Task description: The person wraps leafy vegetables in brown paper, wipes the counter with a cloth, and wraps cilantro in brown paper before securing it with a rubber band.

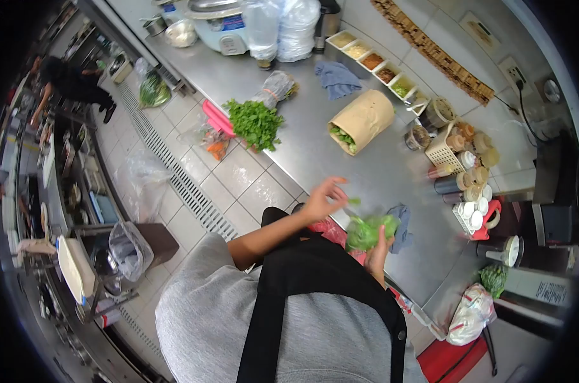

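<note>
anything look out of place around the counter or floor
The leafy herb bunch pokes past the edge of the counter, so it might get brushed off. A crumpled clear plastic bag also seems to lie loose beside the drain grate, which looks untidy.

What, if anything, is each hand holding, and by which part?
The right hand holds the green bundle by its right side; whether the left hand holds anything cannot be told.

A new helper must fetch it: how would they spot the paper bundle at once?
Find the steel counter. On it, near the row of small tubs, lies a paper bundle with greens showing at one end. Its brown wrap sets it apart from the leafy herb bunch and the blue cloth nearby.
</note>
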A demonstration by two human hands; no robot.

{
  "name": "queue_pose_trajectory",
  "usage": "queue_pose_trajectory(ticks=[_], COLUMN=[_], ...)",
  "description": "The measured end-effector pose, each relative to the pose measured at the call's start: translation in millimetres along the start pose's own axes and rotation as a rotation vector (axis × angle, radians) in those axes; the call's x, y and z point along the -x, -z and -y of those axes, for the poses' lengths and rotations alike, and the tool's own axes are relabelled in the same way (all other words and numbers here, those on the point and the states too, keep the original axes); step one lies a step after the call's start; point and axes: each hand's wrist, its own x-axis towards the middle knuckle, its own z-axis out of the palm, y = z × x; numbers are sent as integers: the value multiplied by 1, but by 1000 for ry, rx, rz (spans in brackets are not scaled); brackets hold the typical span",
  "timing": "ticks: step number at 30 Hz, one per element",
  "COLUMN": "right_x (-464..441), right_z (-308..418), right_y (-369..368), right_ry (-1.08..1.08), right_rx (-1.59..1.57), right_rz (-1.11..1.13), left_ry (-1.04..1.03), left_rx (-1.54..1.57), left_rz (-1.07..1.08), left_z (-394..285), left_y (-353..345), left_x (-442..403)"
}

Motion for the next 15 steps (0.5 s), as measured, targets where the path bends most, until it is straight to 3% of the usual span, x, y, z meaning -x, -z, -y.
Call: queue_pose_trajectory(ticks=[2,5,7,9,10,11,13,15], right_x=[-5,-12,-17,-23,-22,-19,-3,9], right_z=[-4,-11,-13,-22,-26,-31,-39,-53], right_y=[-16,-45,-65,-75,-82,-87,-98,-101], right_ry=[-16,0,69,116,171,156,60,6], right_rx=[71,152,178,238,283,287,253,251], right_rz=[174,425,577,693,773,805,901,970], left_ry=[63,56,131,54,-109,-99,3,132], left_rx=[-2,-63,-123,-435,-589,-601,-198,-112], left_rz=[141,135,63,-174,-305,-338,-435,-457], left_z=[-33,-31,-47,-60,-58,-55,-56,-54], left_y=[-19,-22,-7,7,15,22,33,41], left_x=[14,19,22,33,40,49,70,93])
